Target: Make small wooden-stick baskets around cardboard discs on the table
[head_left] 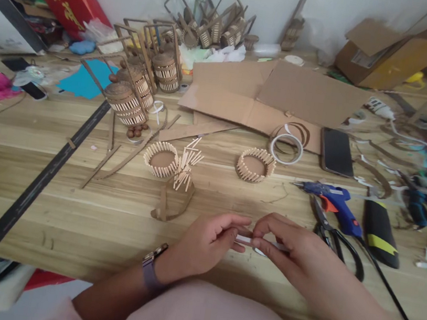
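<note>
My left hand point(209, 244), with a watch on its wrist, pinches one end of a narrow strip point(243, 239) that shows white on its face and brown along the edge. My right hand point(289, 242) grips the same strip a little further right, its thumb and index finger closed on it. A short white length shows below the right fingers. Beyond the hands stand two rings of small wooden sticks on brown bases, a left ring point(161, 159) and a right ring point(255, 165). Loose sticks point(185, 169) and a curled brown strip point(174, 210) lie beside the left ring.
To the right lie a blue glue gun point(330, 200), black scissors point(338, 246), a black-and-yellow cutter point(381, 234) and a phone point(337, 152). A tape roll point(286, 149) rests by cardboard sheets point(310, 97). Several handled stick-sided buckets point(126, 105) stand at the back left.
</note>
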`<state>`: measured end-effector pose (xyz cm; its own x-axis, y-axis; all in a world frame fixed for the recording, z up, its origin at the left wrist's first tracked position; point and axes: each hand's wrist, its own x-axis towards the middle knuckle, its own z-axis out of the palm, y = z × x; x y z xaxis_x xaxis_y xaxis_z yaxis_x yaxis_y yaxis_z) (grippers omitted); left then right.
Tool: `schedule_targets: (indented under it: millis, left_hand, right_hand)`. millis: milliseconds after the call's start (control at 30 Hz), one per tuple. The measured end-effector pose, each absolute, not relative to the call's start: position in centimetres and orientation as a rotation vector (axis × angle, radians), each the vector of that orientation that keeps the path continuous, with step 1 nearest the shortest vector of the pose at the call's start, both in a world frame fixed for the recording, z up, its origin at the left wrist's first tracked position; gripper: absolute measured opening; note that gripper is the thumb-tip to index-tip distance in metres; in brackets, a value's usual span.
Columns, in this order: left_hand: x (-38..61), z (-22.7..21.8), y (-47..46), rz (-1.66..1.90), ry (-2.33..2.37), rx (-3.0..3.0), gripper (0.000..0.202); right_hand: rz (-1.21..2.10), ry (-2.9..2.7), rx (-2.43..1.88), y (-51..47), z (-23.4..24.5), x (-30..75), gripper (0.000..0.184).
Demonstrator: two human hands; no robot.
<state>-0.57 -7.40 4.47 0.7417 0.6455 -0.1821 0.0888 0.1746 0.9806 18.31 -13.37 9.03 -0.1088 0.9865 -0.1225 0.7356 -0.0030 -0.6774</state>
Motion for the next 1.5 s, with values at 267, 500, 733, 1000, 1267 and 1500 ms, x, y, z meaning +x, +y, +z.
schedule_targets:
  millis: [267, 500, 733, 1000, 1267, 1500]
  left_hand:
    - [-0.7, 5.0, -7.4, 0.4, 0.678, 1.398, 0.034]
    - [-0.7, 4.9, -7.3, 0.41, 0.643, 1.394, 0.036]
    - [-0.8, 5.1, -7.3, 0.394, 0.633, 1.378, 0.036]
    - [-0.8, 5.1, -7.4, 0.401, 0.613, 1.368, 0.035]
    - [-0.8, 5.3, -7.4, 0.38, 0.619, 1.362, 0.036]
    - [-1.0, 5.6, -7.5, 0.368, 0.623, 1.34, 0.04]
  right_hand:
    - [0.863, -1.89, -1.792, -13.6, 9.0, 18.5, 0.014]
    - [0.84, -1.928, -1.805, -13.6, 9.0, 18.4, 0.014]
    - [0.87, -1.911, -1.819, -13.4, 9.0, 18.3, 0.015]
    - [0.842, -1.927, -1.847, -13.4, 9.1, 18.2, 0.015]
    - [0.83, -1.942, -1.902, -13.5, 9.0, 18.2, 0.015]
    - [0.849, -1.939, -1.931, -13.5, 8.8, 18.2, 0.016]
